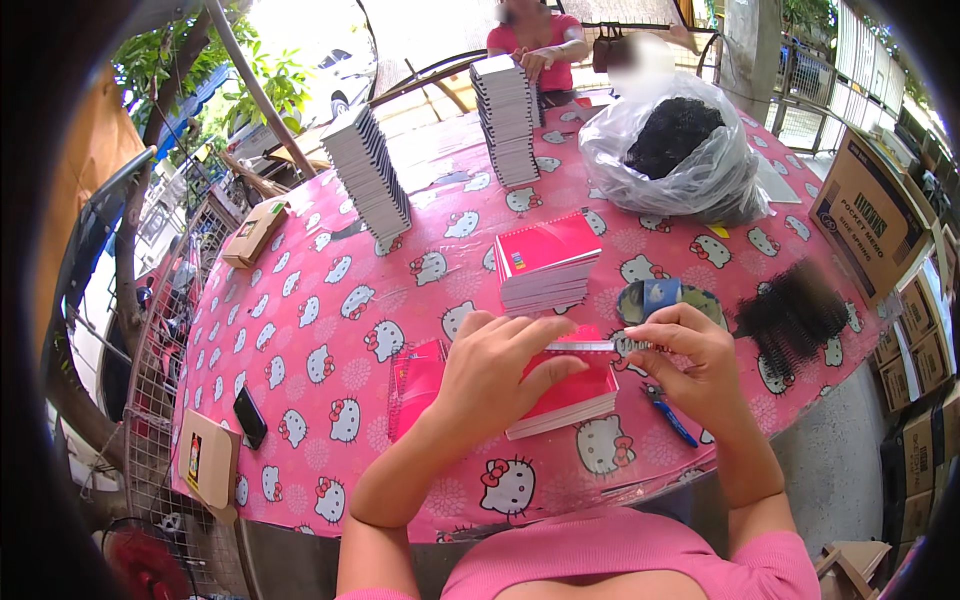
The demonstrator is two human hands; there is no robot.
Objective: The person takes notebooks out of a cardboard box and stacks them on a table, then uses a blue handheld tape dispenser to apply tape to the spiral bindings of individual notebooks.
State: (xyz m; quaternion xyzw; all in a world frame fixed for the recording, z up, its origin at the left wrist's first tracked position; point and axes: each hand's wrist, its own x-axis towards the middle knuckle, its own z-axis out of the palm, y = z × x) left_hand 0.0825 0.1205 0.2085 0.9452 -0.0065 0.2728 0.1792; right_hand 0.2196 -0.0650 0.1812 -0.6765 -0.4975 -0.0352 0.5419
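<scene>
My left hand [495,375] is closed around one end of a thin notepad [582,346], held edge-on with its white page edges showing. At its other end my right hand [695,350] pinches a spiral binding coil [632,347] between thumb and fingers. How far the coil sits in the pad's holes is too small to tell. Below the hands lies a stack of red-covered pads [565,420], partly hidden. Beside my left forearm are red spiral notebooks [410,385]. Blue-handled pliers [672,415] rest on the table beneath my right hand.
A taller red pad stack [548,262] stands ahead, with two high notebook stacks [368,172] behind. Black coils lie in a pile [795,315] and fill a plastic bag [590,150]. A phone [250,417] and cardboard box [868,215] flank the table. Another person [560,75] sits opposite.
</scene>
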